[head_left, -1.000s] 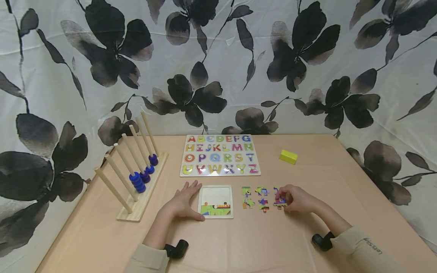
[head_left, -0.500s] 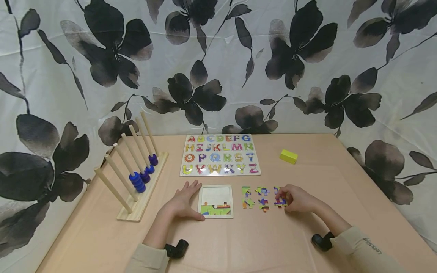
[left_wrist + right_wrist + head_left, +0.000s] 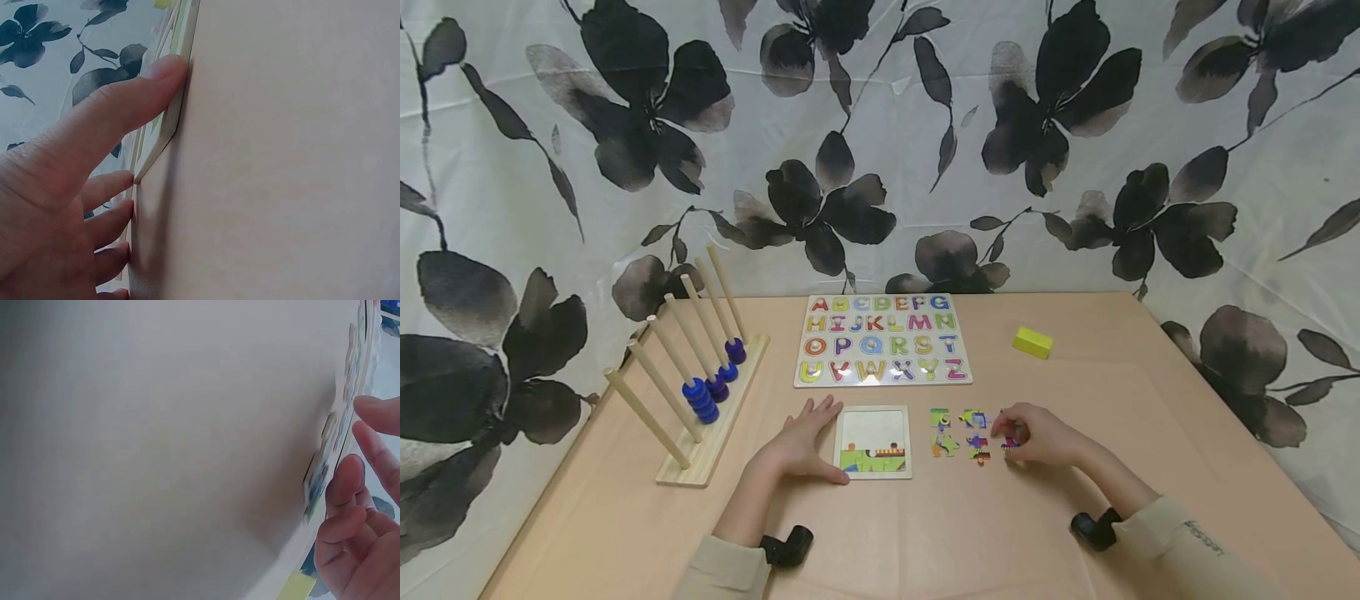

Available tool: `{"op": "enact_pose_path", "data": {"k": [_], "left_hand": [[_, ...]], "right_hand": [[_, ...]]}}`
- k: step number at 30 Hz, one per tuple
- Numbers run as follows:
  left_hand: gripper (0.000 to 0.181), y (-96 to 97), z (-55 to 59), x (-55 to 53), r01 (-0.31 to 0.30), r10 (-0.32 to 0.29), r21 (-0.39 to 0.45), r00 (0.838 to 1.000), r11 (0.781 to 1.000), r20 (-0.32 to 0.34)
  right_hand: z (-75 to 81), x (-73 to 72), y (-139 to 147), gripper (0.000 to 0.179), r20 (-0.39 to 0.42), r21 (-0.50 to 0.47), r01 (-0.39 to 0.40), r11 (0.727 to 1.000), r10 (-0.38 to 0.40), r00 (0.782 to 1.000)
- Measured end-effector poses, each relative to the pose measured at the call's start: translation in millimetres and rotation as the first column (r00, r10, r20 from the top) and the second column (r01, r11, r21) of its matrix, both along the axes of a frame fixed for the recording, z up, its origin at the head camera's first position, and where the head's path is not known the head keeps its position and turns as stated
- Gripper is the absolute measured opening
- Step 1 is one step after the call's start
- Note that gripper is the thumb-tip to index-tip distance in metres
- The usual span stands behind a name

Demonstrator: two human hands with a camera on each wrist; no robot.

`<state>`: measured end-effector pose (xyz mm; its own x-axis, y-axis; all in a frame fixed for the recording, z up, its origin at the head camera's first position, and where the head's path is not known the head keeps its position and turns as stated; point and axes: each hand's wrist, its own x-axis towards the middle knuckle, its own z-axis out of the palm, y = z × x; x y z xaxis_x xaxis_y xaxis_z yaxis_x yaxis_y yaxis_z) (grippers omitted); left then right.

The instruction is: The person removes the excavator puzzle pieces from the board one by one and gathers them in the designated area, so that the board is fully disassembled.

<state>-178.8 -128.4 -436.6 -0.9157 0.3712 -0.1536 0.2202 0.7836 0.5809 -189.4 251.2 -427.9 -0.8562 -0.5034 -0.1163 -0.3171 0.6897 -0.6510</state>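
Note:
A small white-framed puzzle tray [image 3: 873, 412] lies flat at the middle of the table, with green and red pieces set along its lower part. My left hand [image 3: 801, 446] rests beside it, the thumb on its near left corner and the other fingertips against its left side. To the right, several loose jigsaw pieces [image 3: 945, 446] lie in rows. Over the rightmost pieces [image 3: 1010, 444] hovers my right hand [image 3: 1048, 437], partly covering them. In the right wrist view its thumb and fingers [image 3: 369, 412] are loosely bent near the pieces [image 3: 317, 478], and no piece shows between them.
Behind the tray lies an alphabet board [image 3: 883, 340]. A wooden peg rack [image 3: 718, 433] with blue rings stands at the left. A yellow block [image 3: 1033, 342] sits at the back right. A floral cloth [image 3: 925, 125] hangs behind the table.
My right hand has shifted slightly left over the rightmost pieces, uncovering part of their right side. The left hand stays at the tray. The head view has shifted slightly.

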Motion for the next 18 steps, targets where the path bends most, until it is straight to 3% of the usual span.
{"op": "enact_pose_path", "data": {"k": [18], "left_hand": [[0.107, -0.8, 1.4, 0.3, 0.0, 0.0, 0.002, 1.0, 1.0, 0.003]], "right_hand": [[2.4, -3.5, -58, 0.026, -0.042, -0.038, -0.057, 0.998, 0.055, 0.998]]}}
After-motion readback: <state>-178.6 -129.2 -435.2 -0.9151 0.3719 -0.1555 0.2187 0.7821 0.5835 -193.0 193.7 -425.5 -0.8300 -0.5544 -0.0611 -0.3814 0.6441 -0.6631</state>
